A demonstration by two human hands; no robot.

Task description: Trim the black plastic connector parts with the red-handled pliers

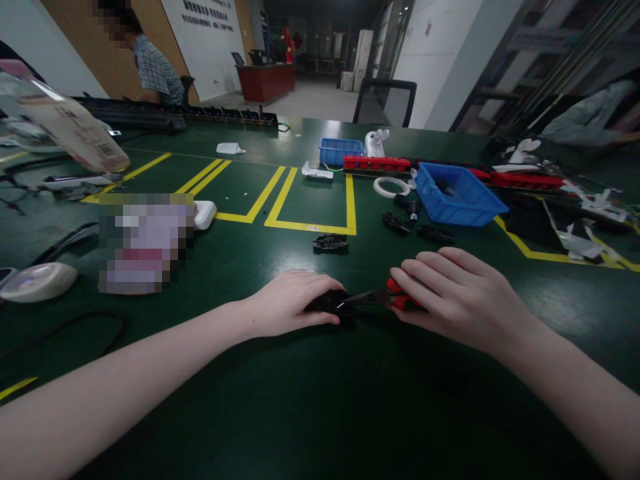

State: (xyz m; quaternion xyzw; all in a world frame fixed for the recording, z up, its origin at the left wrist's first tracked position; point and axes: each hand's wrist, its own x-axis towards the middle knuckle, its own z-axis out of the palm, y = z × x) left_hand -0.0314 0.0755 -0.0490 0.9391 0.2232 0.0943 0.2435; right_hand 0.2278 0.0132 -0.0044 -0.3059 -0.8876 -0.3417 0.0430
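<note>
My left hand (295, 303), low in the middle of the head view, is closed around a small black part (330, 303) just above the green table (300, 413). From the right, my right hand (450, 300) grips red-handled pliers (400, 295), whose thin dark jaws point left and meet the black part. Whether the jaw tips are closed on it is too small to tell. Beyond my hands lies another black part (331, 243). Two more, one (397, 223) and another (436, 234), lie near a dark cylindrical piece (413, 208).
A blue bin (460, 200) stands at the right, with a smaller one (341, 152) farther back. Red strips (377, 164), a tape roll (392, 187) and yellow floor-style markings surround them. On the left are a bottle (75, 127) and a blurred-out flat object. A person sits behind.
</note>
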